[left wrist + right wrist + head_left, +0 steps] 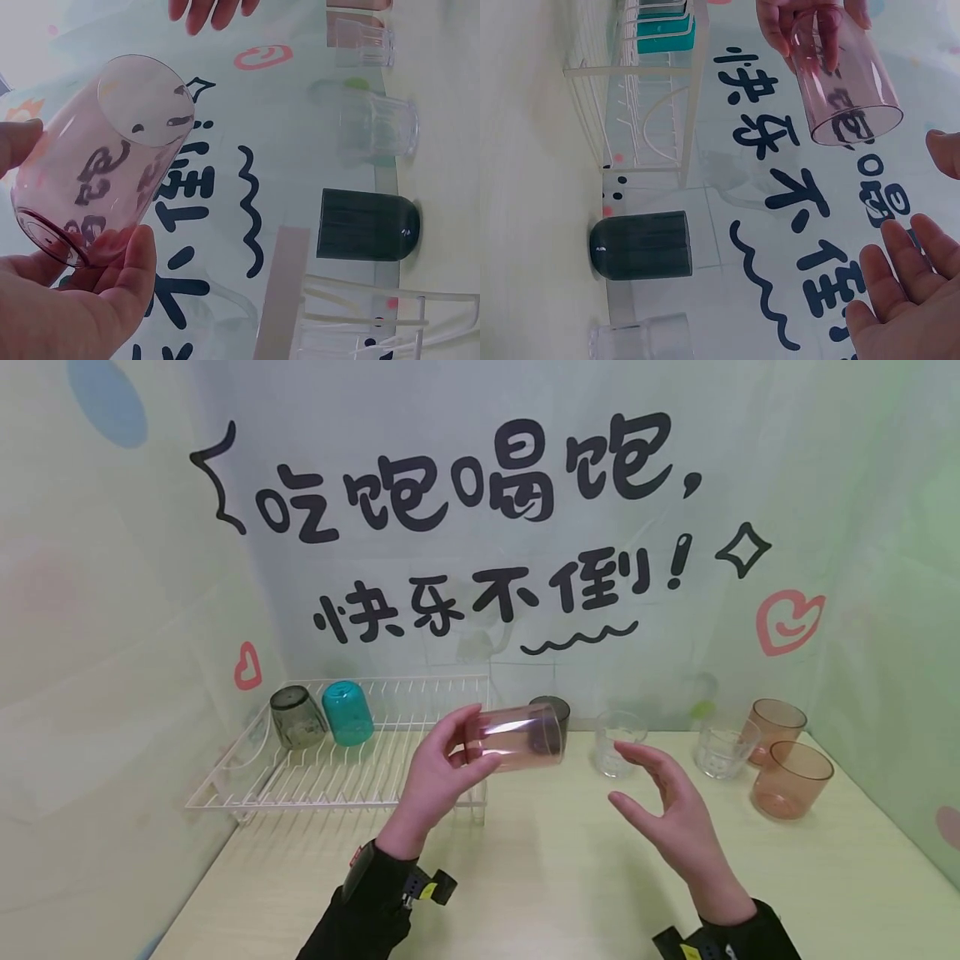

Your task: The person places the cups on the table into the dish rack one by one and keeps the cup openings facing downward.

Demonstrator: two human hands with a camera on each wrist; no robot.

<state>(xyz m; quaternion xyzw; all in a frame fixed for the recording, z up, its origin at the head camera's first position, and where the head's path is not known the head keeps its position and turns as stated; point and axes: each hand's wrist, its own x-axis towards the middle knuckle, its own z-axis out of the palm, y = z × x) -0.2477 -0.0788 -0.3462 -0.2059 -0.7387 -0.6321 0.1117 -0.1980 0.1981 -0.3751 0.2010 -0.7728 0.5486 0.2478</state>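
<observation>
The left hand (444, 774) is grasping a pink cup (513, 739) near its base, and this cup is in the air above the table (525, 868), sideways, its mouth toward the right hand (675, 814). The right hand is released, apart from the cup. On the rack (337, 807), a grey cup (297, 720) and a blue cup (348, 714) are upside down.

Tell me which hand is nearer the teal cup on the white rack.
Left. The left hand, holding the pink cup, is right of the teal cup; the right hand is farther right, holding nothing.
</observation>
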